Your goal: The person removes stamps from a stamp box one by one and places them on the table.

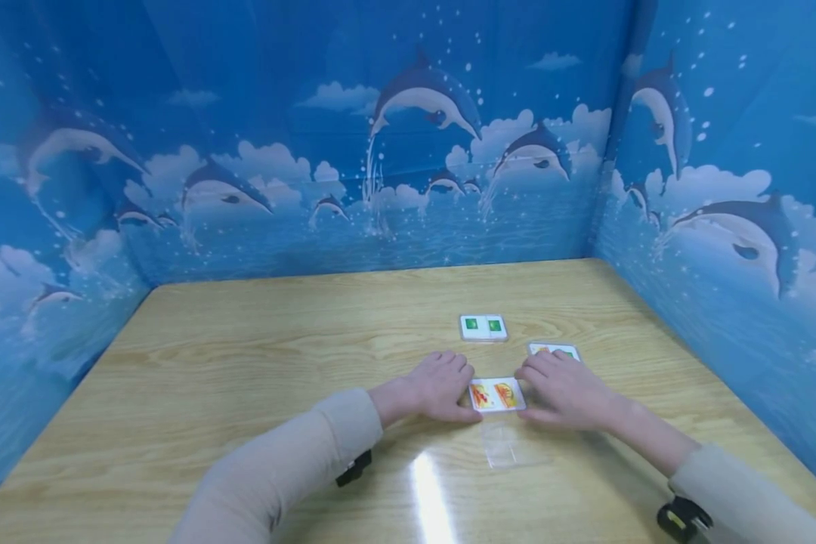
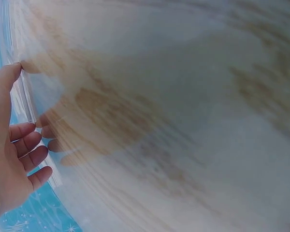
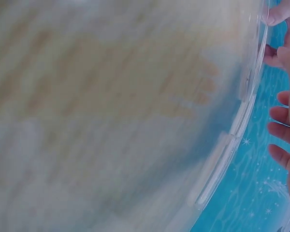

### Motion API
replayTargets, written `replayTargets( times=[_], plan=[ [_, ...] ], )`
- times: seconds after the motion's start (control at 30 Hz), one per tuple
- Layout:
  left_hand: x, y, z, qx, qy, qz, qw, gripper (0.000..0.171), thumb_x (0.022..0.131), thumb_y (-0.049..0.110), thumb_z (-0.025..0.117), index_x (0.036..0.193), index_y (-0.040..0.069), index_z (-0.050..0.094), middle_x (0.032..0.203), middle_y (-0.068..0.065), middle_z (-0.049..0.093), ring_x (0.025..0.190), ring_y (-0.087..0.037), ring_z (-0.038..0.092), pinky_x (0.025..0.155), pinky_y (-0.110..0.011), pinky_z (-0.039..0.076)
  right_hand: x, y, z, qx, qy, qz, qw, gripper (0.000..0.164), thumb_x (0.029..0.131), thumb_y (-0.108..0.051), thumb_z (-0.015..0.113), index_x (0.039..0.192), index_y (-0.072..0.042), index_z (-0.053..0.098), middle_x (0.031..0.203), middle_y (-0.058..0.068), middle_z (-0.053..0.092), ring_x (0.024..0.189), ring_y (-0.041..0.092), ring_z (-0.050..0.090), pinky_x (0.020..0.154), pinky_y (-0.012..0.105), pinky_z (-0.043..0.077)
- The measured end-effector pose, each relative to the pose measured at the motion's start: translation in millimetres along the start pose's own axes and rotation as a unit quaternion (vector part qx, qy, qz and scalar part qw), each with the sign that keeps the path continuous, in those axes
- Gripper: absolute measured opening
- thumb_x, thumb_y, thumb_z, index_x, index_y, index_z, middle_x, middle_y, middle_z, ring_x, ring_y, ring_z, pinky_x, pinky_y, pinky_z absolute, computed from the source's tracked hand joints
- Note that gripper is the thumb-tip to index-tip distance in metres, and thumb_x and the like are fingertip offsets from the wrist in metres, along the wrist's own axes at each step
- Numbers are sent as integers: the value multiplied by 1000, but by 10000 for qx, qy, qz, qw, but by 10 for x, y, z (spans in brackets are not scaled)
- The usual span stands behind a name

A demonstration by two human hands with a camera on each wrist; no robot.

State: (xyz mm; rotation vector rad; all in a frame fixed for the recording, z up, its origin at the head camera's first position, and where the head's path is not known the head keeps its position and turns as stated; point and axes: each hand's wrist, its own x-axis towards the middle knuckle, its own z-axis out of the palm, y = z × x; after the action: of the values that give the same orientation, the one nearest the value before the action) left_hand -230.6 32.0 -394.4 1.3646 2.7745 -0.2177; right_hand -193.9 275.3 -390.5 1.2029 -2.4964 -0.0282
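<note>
Between two hands (image 1: 442,387) (image 1: 567,389), one card (image 1: 497,394)

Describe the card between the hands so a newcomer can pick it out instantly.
On the wooden table, find the person's left hand and right hand. The white card between them bears two orange-and-red pictures side by side. No green stands out on it, unlike the farther card and the partly covered card.

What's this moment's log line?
left hand: at left edge of nearest card | right hand: at right edge | green-pictured card: beyond
</note>
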Motion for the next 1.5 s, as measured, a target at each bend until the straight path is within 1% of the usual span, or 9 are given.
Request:
replayTargets(
  times=[0.17, 0.33, 0.63, 0.93, 1.03, 1.17, 1.23, 1.37, 1.5],
  plan=[
    [15, -1, 5, -14, 1, -13, 10000, 68, 82, 69, 45, 118, 12, 51, 105, 0, 51, 96, -14, 45, 88, -30, 39, 46, 34, -2, 355, -187, 397, 9984, 44, 77, -39, 71, 104, -7, 60, 99, 3, 58, 91, 19, 53, 76, 38, 45],
    [17, -2, 7, -39, 1, -5, 10000, 67, 82, 68, 46, 117, 12, 52, 105, 0, 51, 96, -14, 45, 88, -30, 39, 92, 61, 20, 754, -175, 640, 9949, 44, 75, -36, 74, 105, -7, 61, 99, 2, 58, 93, 17, 54, 78, 36, 46],
    [16, 2, 7, -48, -36, 30, 10000, 68, 83, 68, 46, 119, 11, 51, 106, -1, 51, 96, -13, 46, 88, -30, 39, 111, 91, 126, 1405, -277, 841, 9861, 49, 73, -41, 75, 105, -7, 62, 102, 2, 58, 97, 19, 53, 84, 41, 44],
    [15, 10, -9, -72, -74, 27, 9999, 67, 83, 67, 46, 119, 11, 51, 107, -1, 51, 97, -14, 46, 89, -31, 39, 140, 103, 145, 1488, -608, 836, 9835, 53, 75, -49, 70, 107, -7, 63, 102, 1, 56, 98, 19, 51, 86, 41, 43],
    [16, 5, -7, -68, -69, 35, 9999, 67, 83, 67, 46, 119, 11, 52, 107, -1, 51, 97, -14, 46, 89, -31, 39, 157, 104, 135, 1807, -891, 1142, 9728, 52, 76, -50, 69, 107, -8, 63, 103, 0, 57, 99, 19, 51, 86, 41, 43],
    [17, 6, 2, -54, -56, 29, 10000, 67, 83, 67, 46, 119, 11, 51, 107, -1, 51, 97, -14, 46, 89, -31, 39, 173, 104, 115, 2420, -1211, 1732, 9470, 48, 76, -44, 72, 107, -8, 64, 102, 0, 58, 96, 19, 52, 83, 39, 43],
    [20, 4, 8, -50, -52, 16, 10000, 68, 83, 68, 46, 120, 11, 51, 107, -1, 51, 97, -14, 45, 89, -31, 39, 178, 102, 106, 2641, -1256, 1908, 9371, 47, 75, -40, 73, 107, -7, 64, 100, 1, 59, 94, 20, 52, 81, 39, 42],
    [21, 2, 15, -60, -42, 4, 10000, 68, 82, 68, 45, 121, 12, 51, 108, -1, 51, 98, -14, 45, 90, -31, 39, 182, 96, 108, 2767, -1243, 2007, 9315, 50, 74, -38, 75, 108, -4, 62, 100, 2, 60, 95, 22, 52, 83, 42, 42],
    [19, 4, 9, -100, -42, 15, 9999, 67, 83, 68, 46, 119, 12, 51, 107, -1, 50, 97, -14, 45, 91, -32, 39, 186, 99, 125, 2751, -1251, 2025, 9315, 52, 73, -38, 76, 108, -3, 62, 102, 4, 60, 96, 23, 53, 86, 43, 42]
  ],
)
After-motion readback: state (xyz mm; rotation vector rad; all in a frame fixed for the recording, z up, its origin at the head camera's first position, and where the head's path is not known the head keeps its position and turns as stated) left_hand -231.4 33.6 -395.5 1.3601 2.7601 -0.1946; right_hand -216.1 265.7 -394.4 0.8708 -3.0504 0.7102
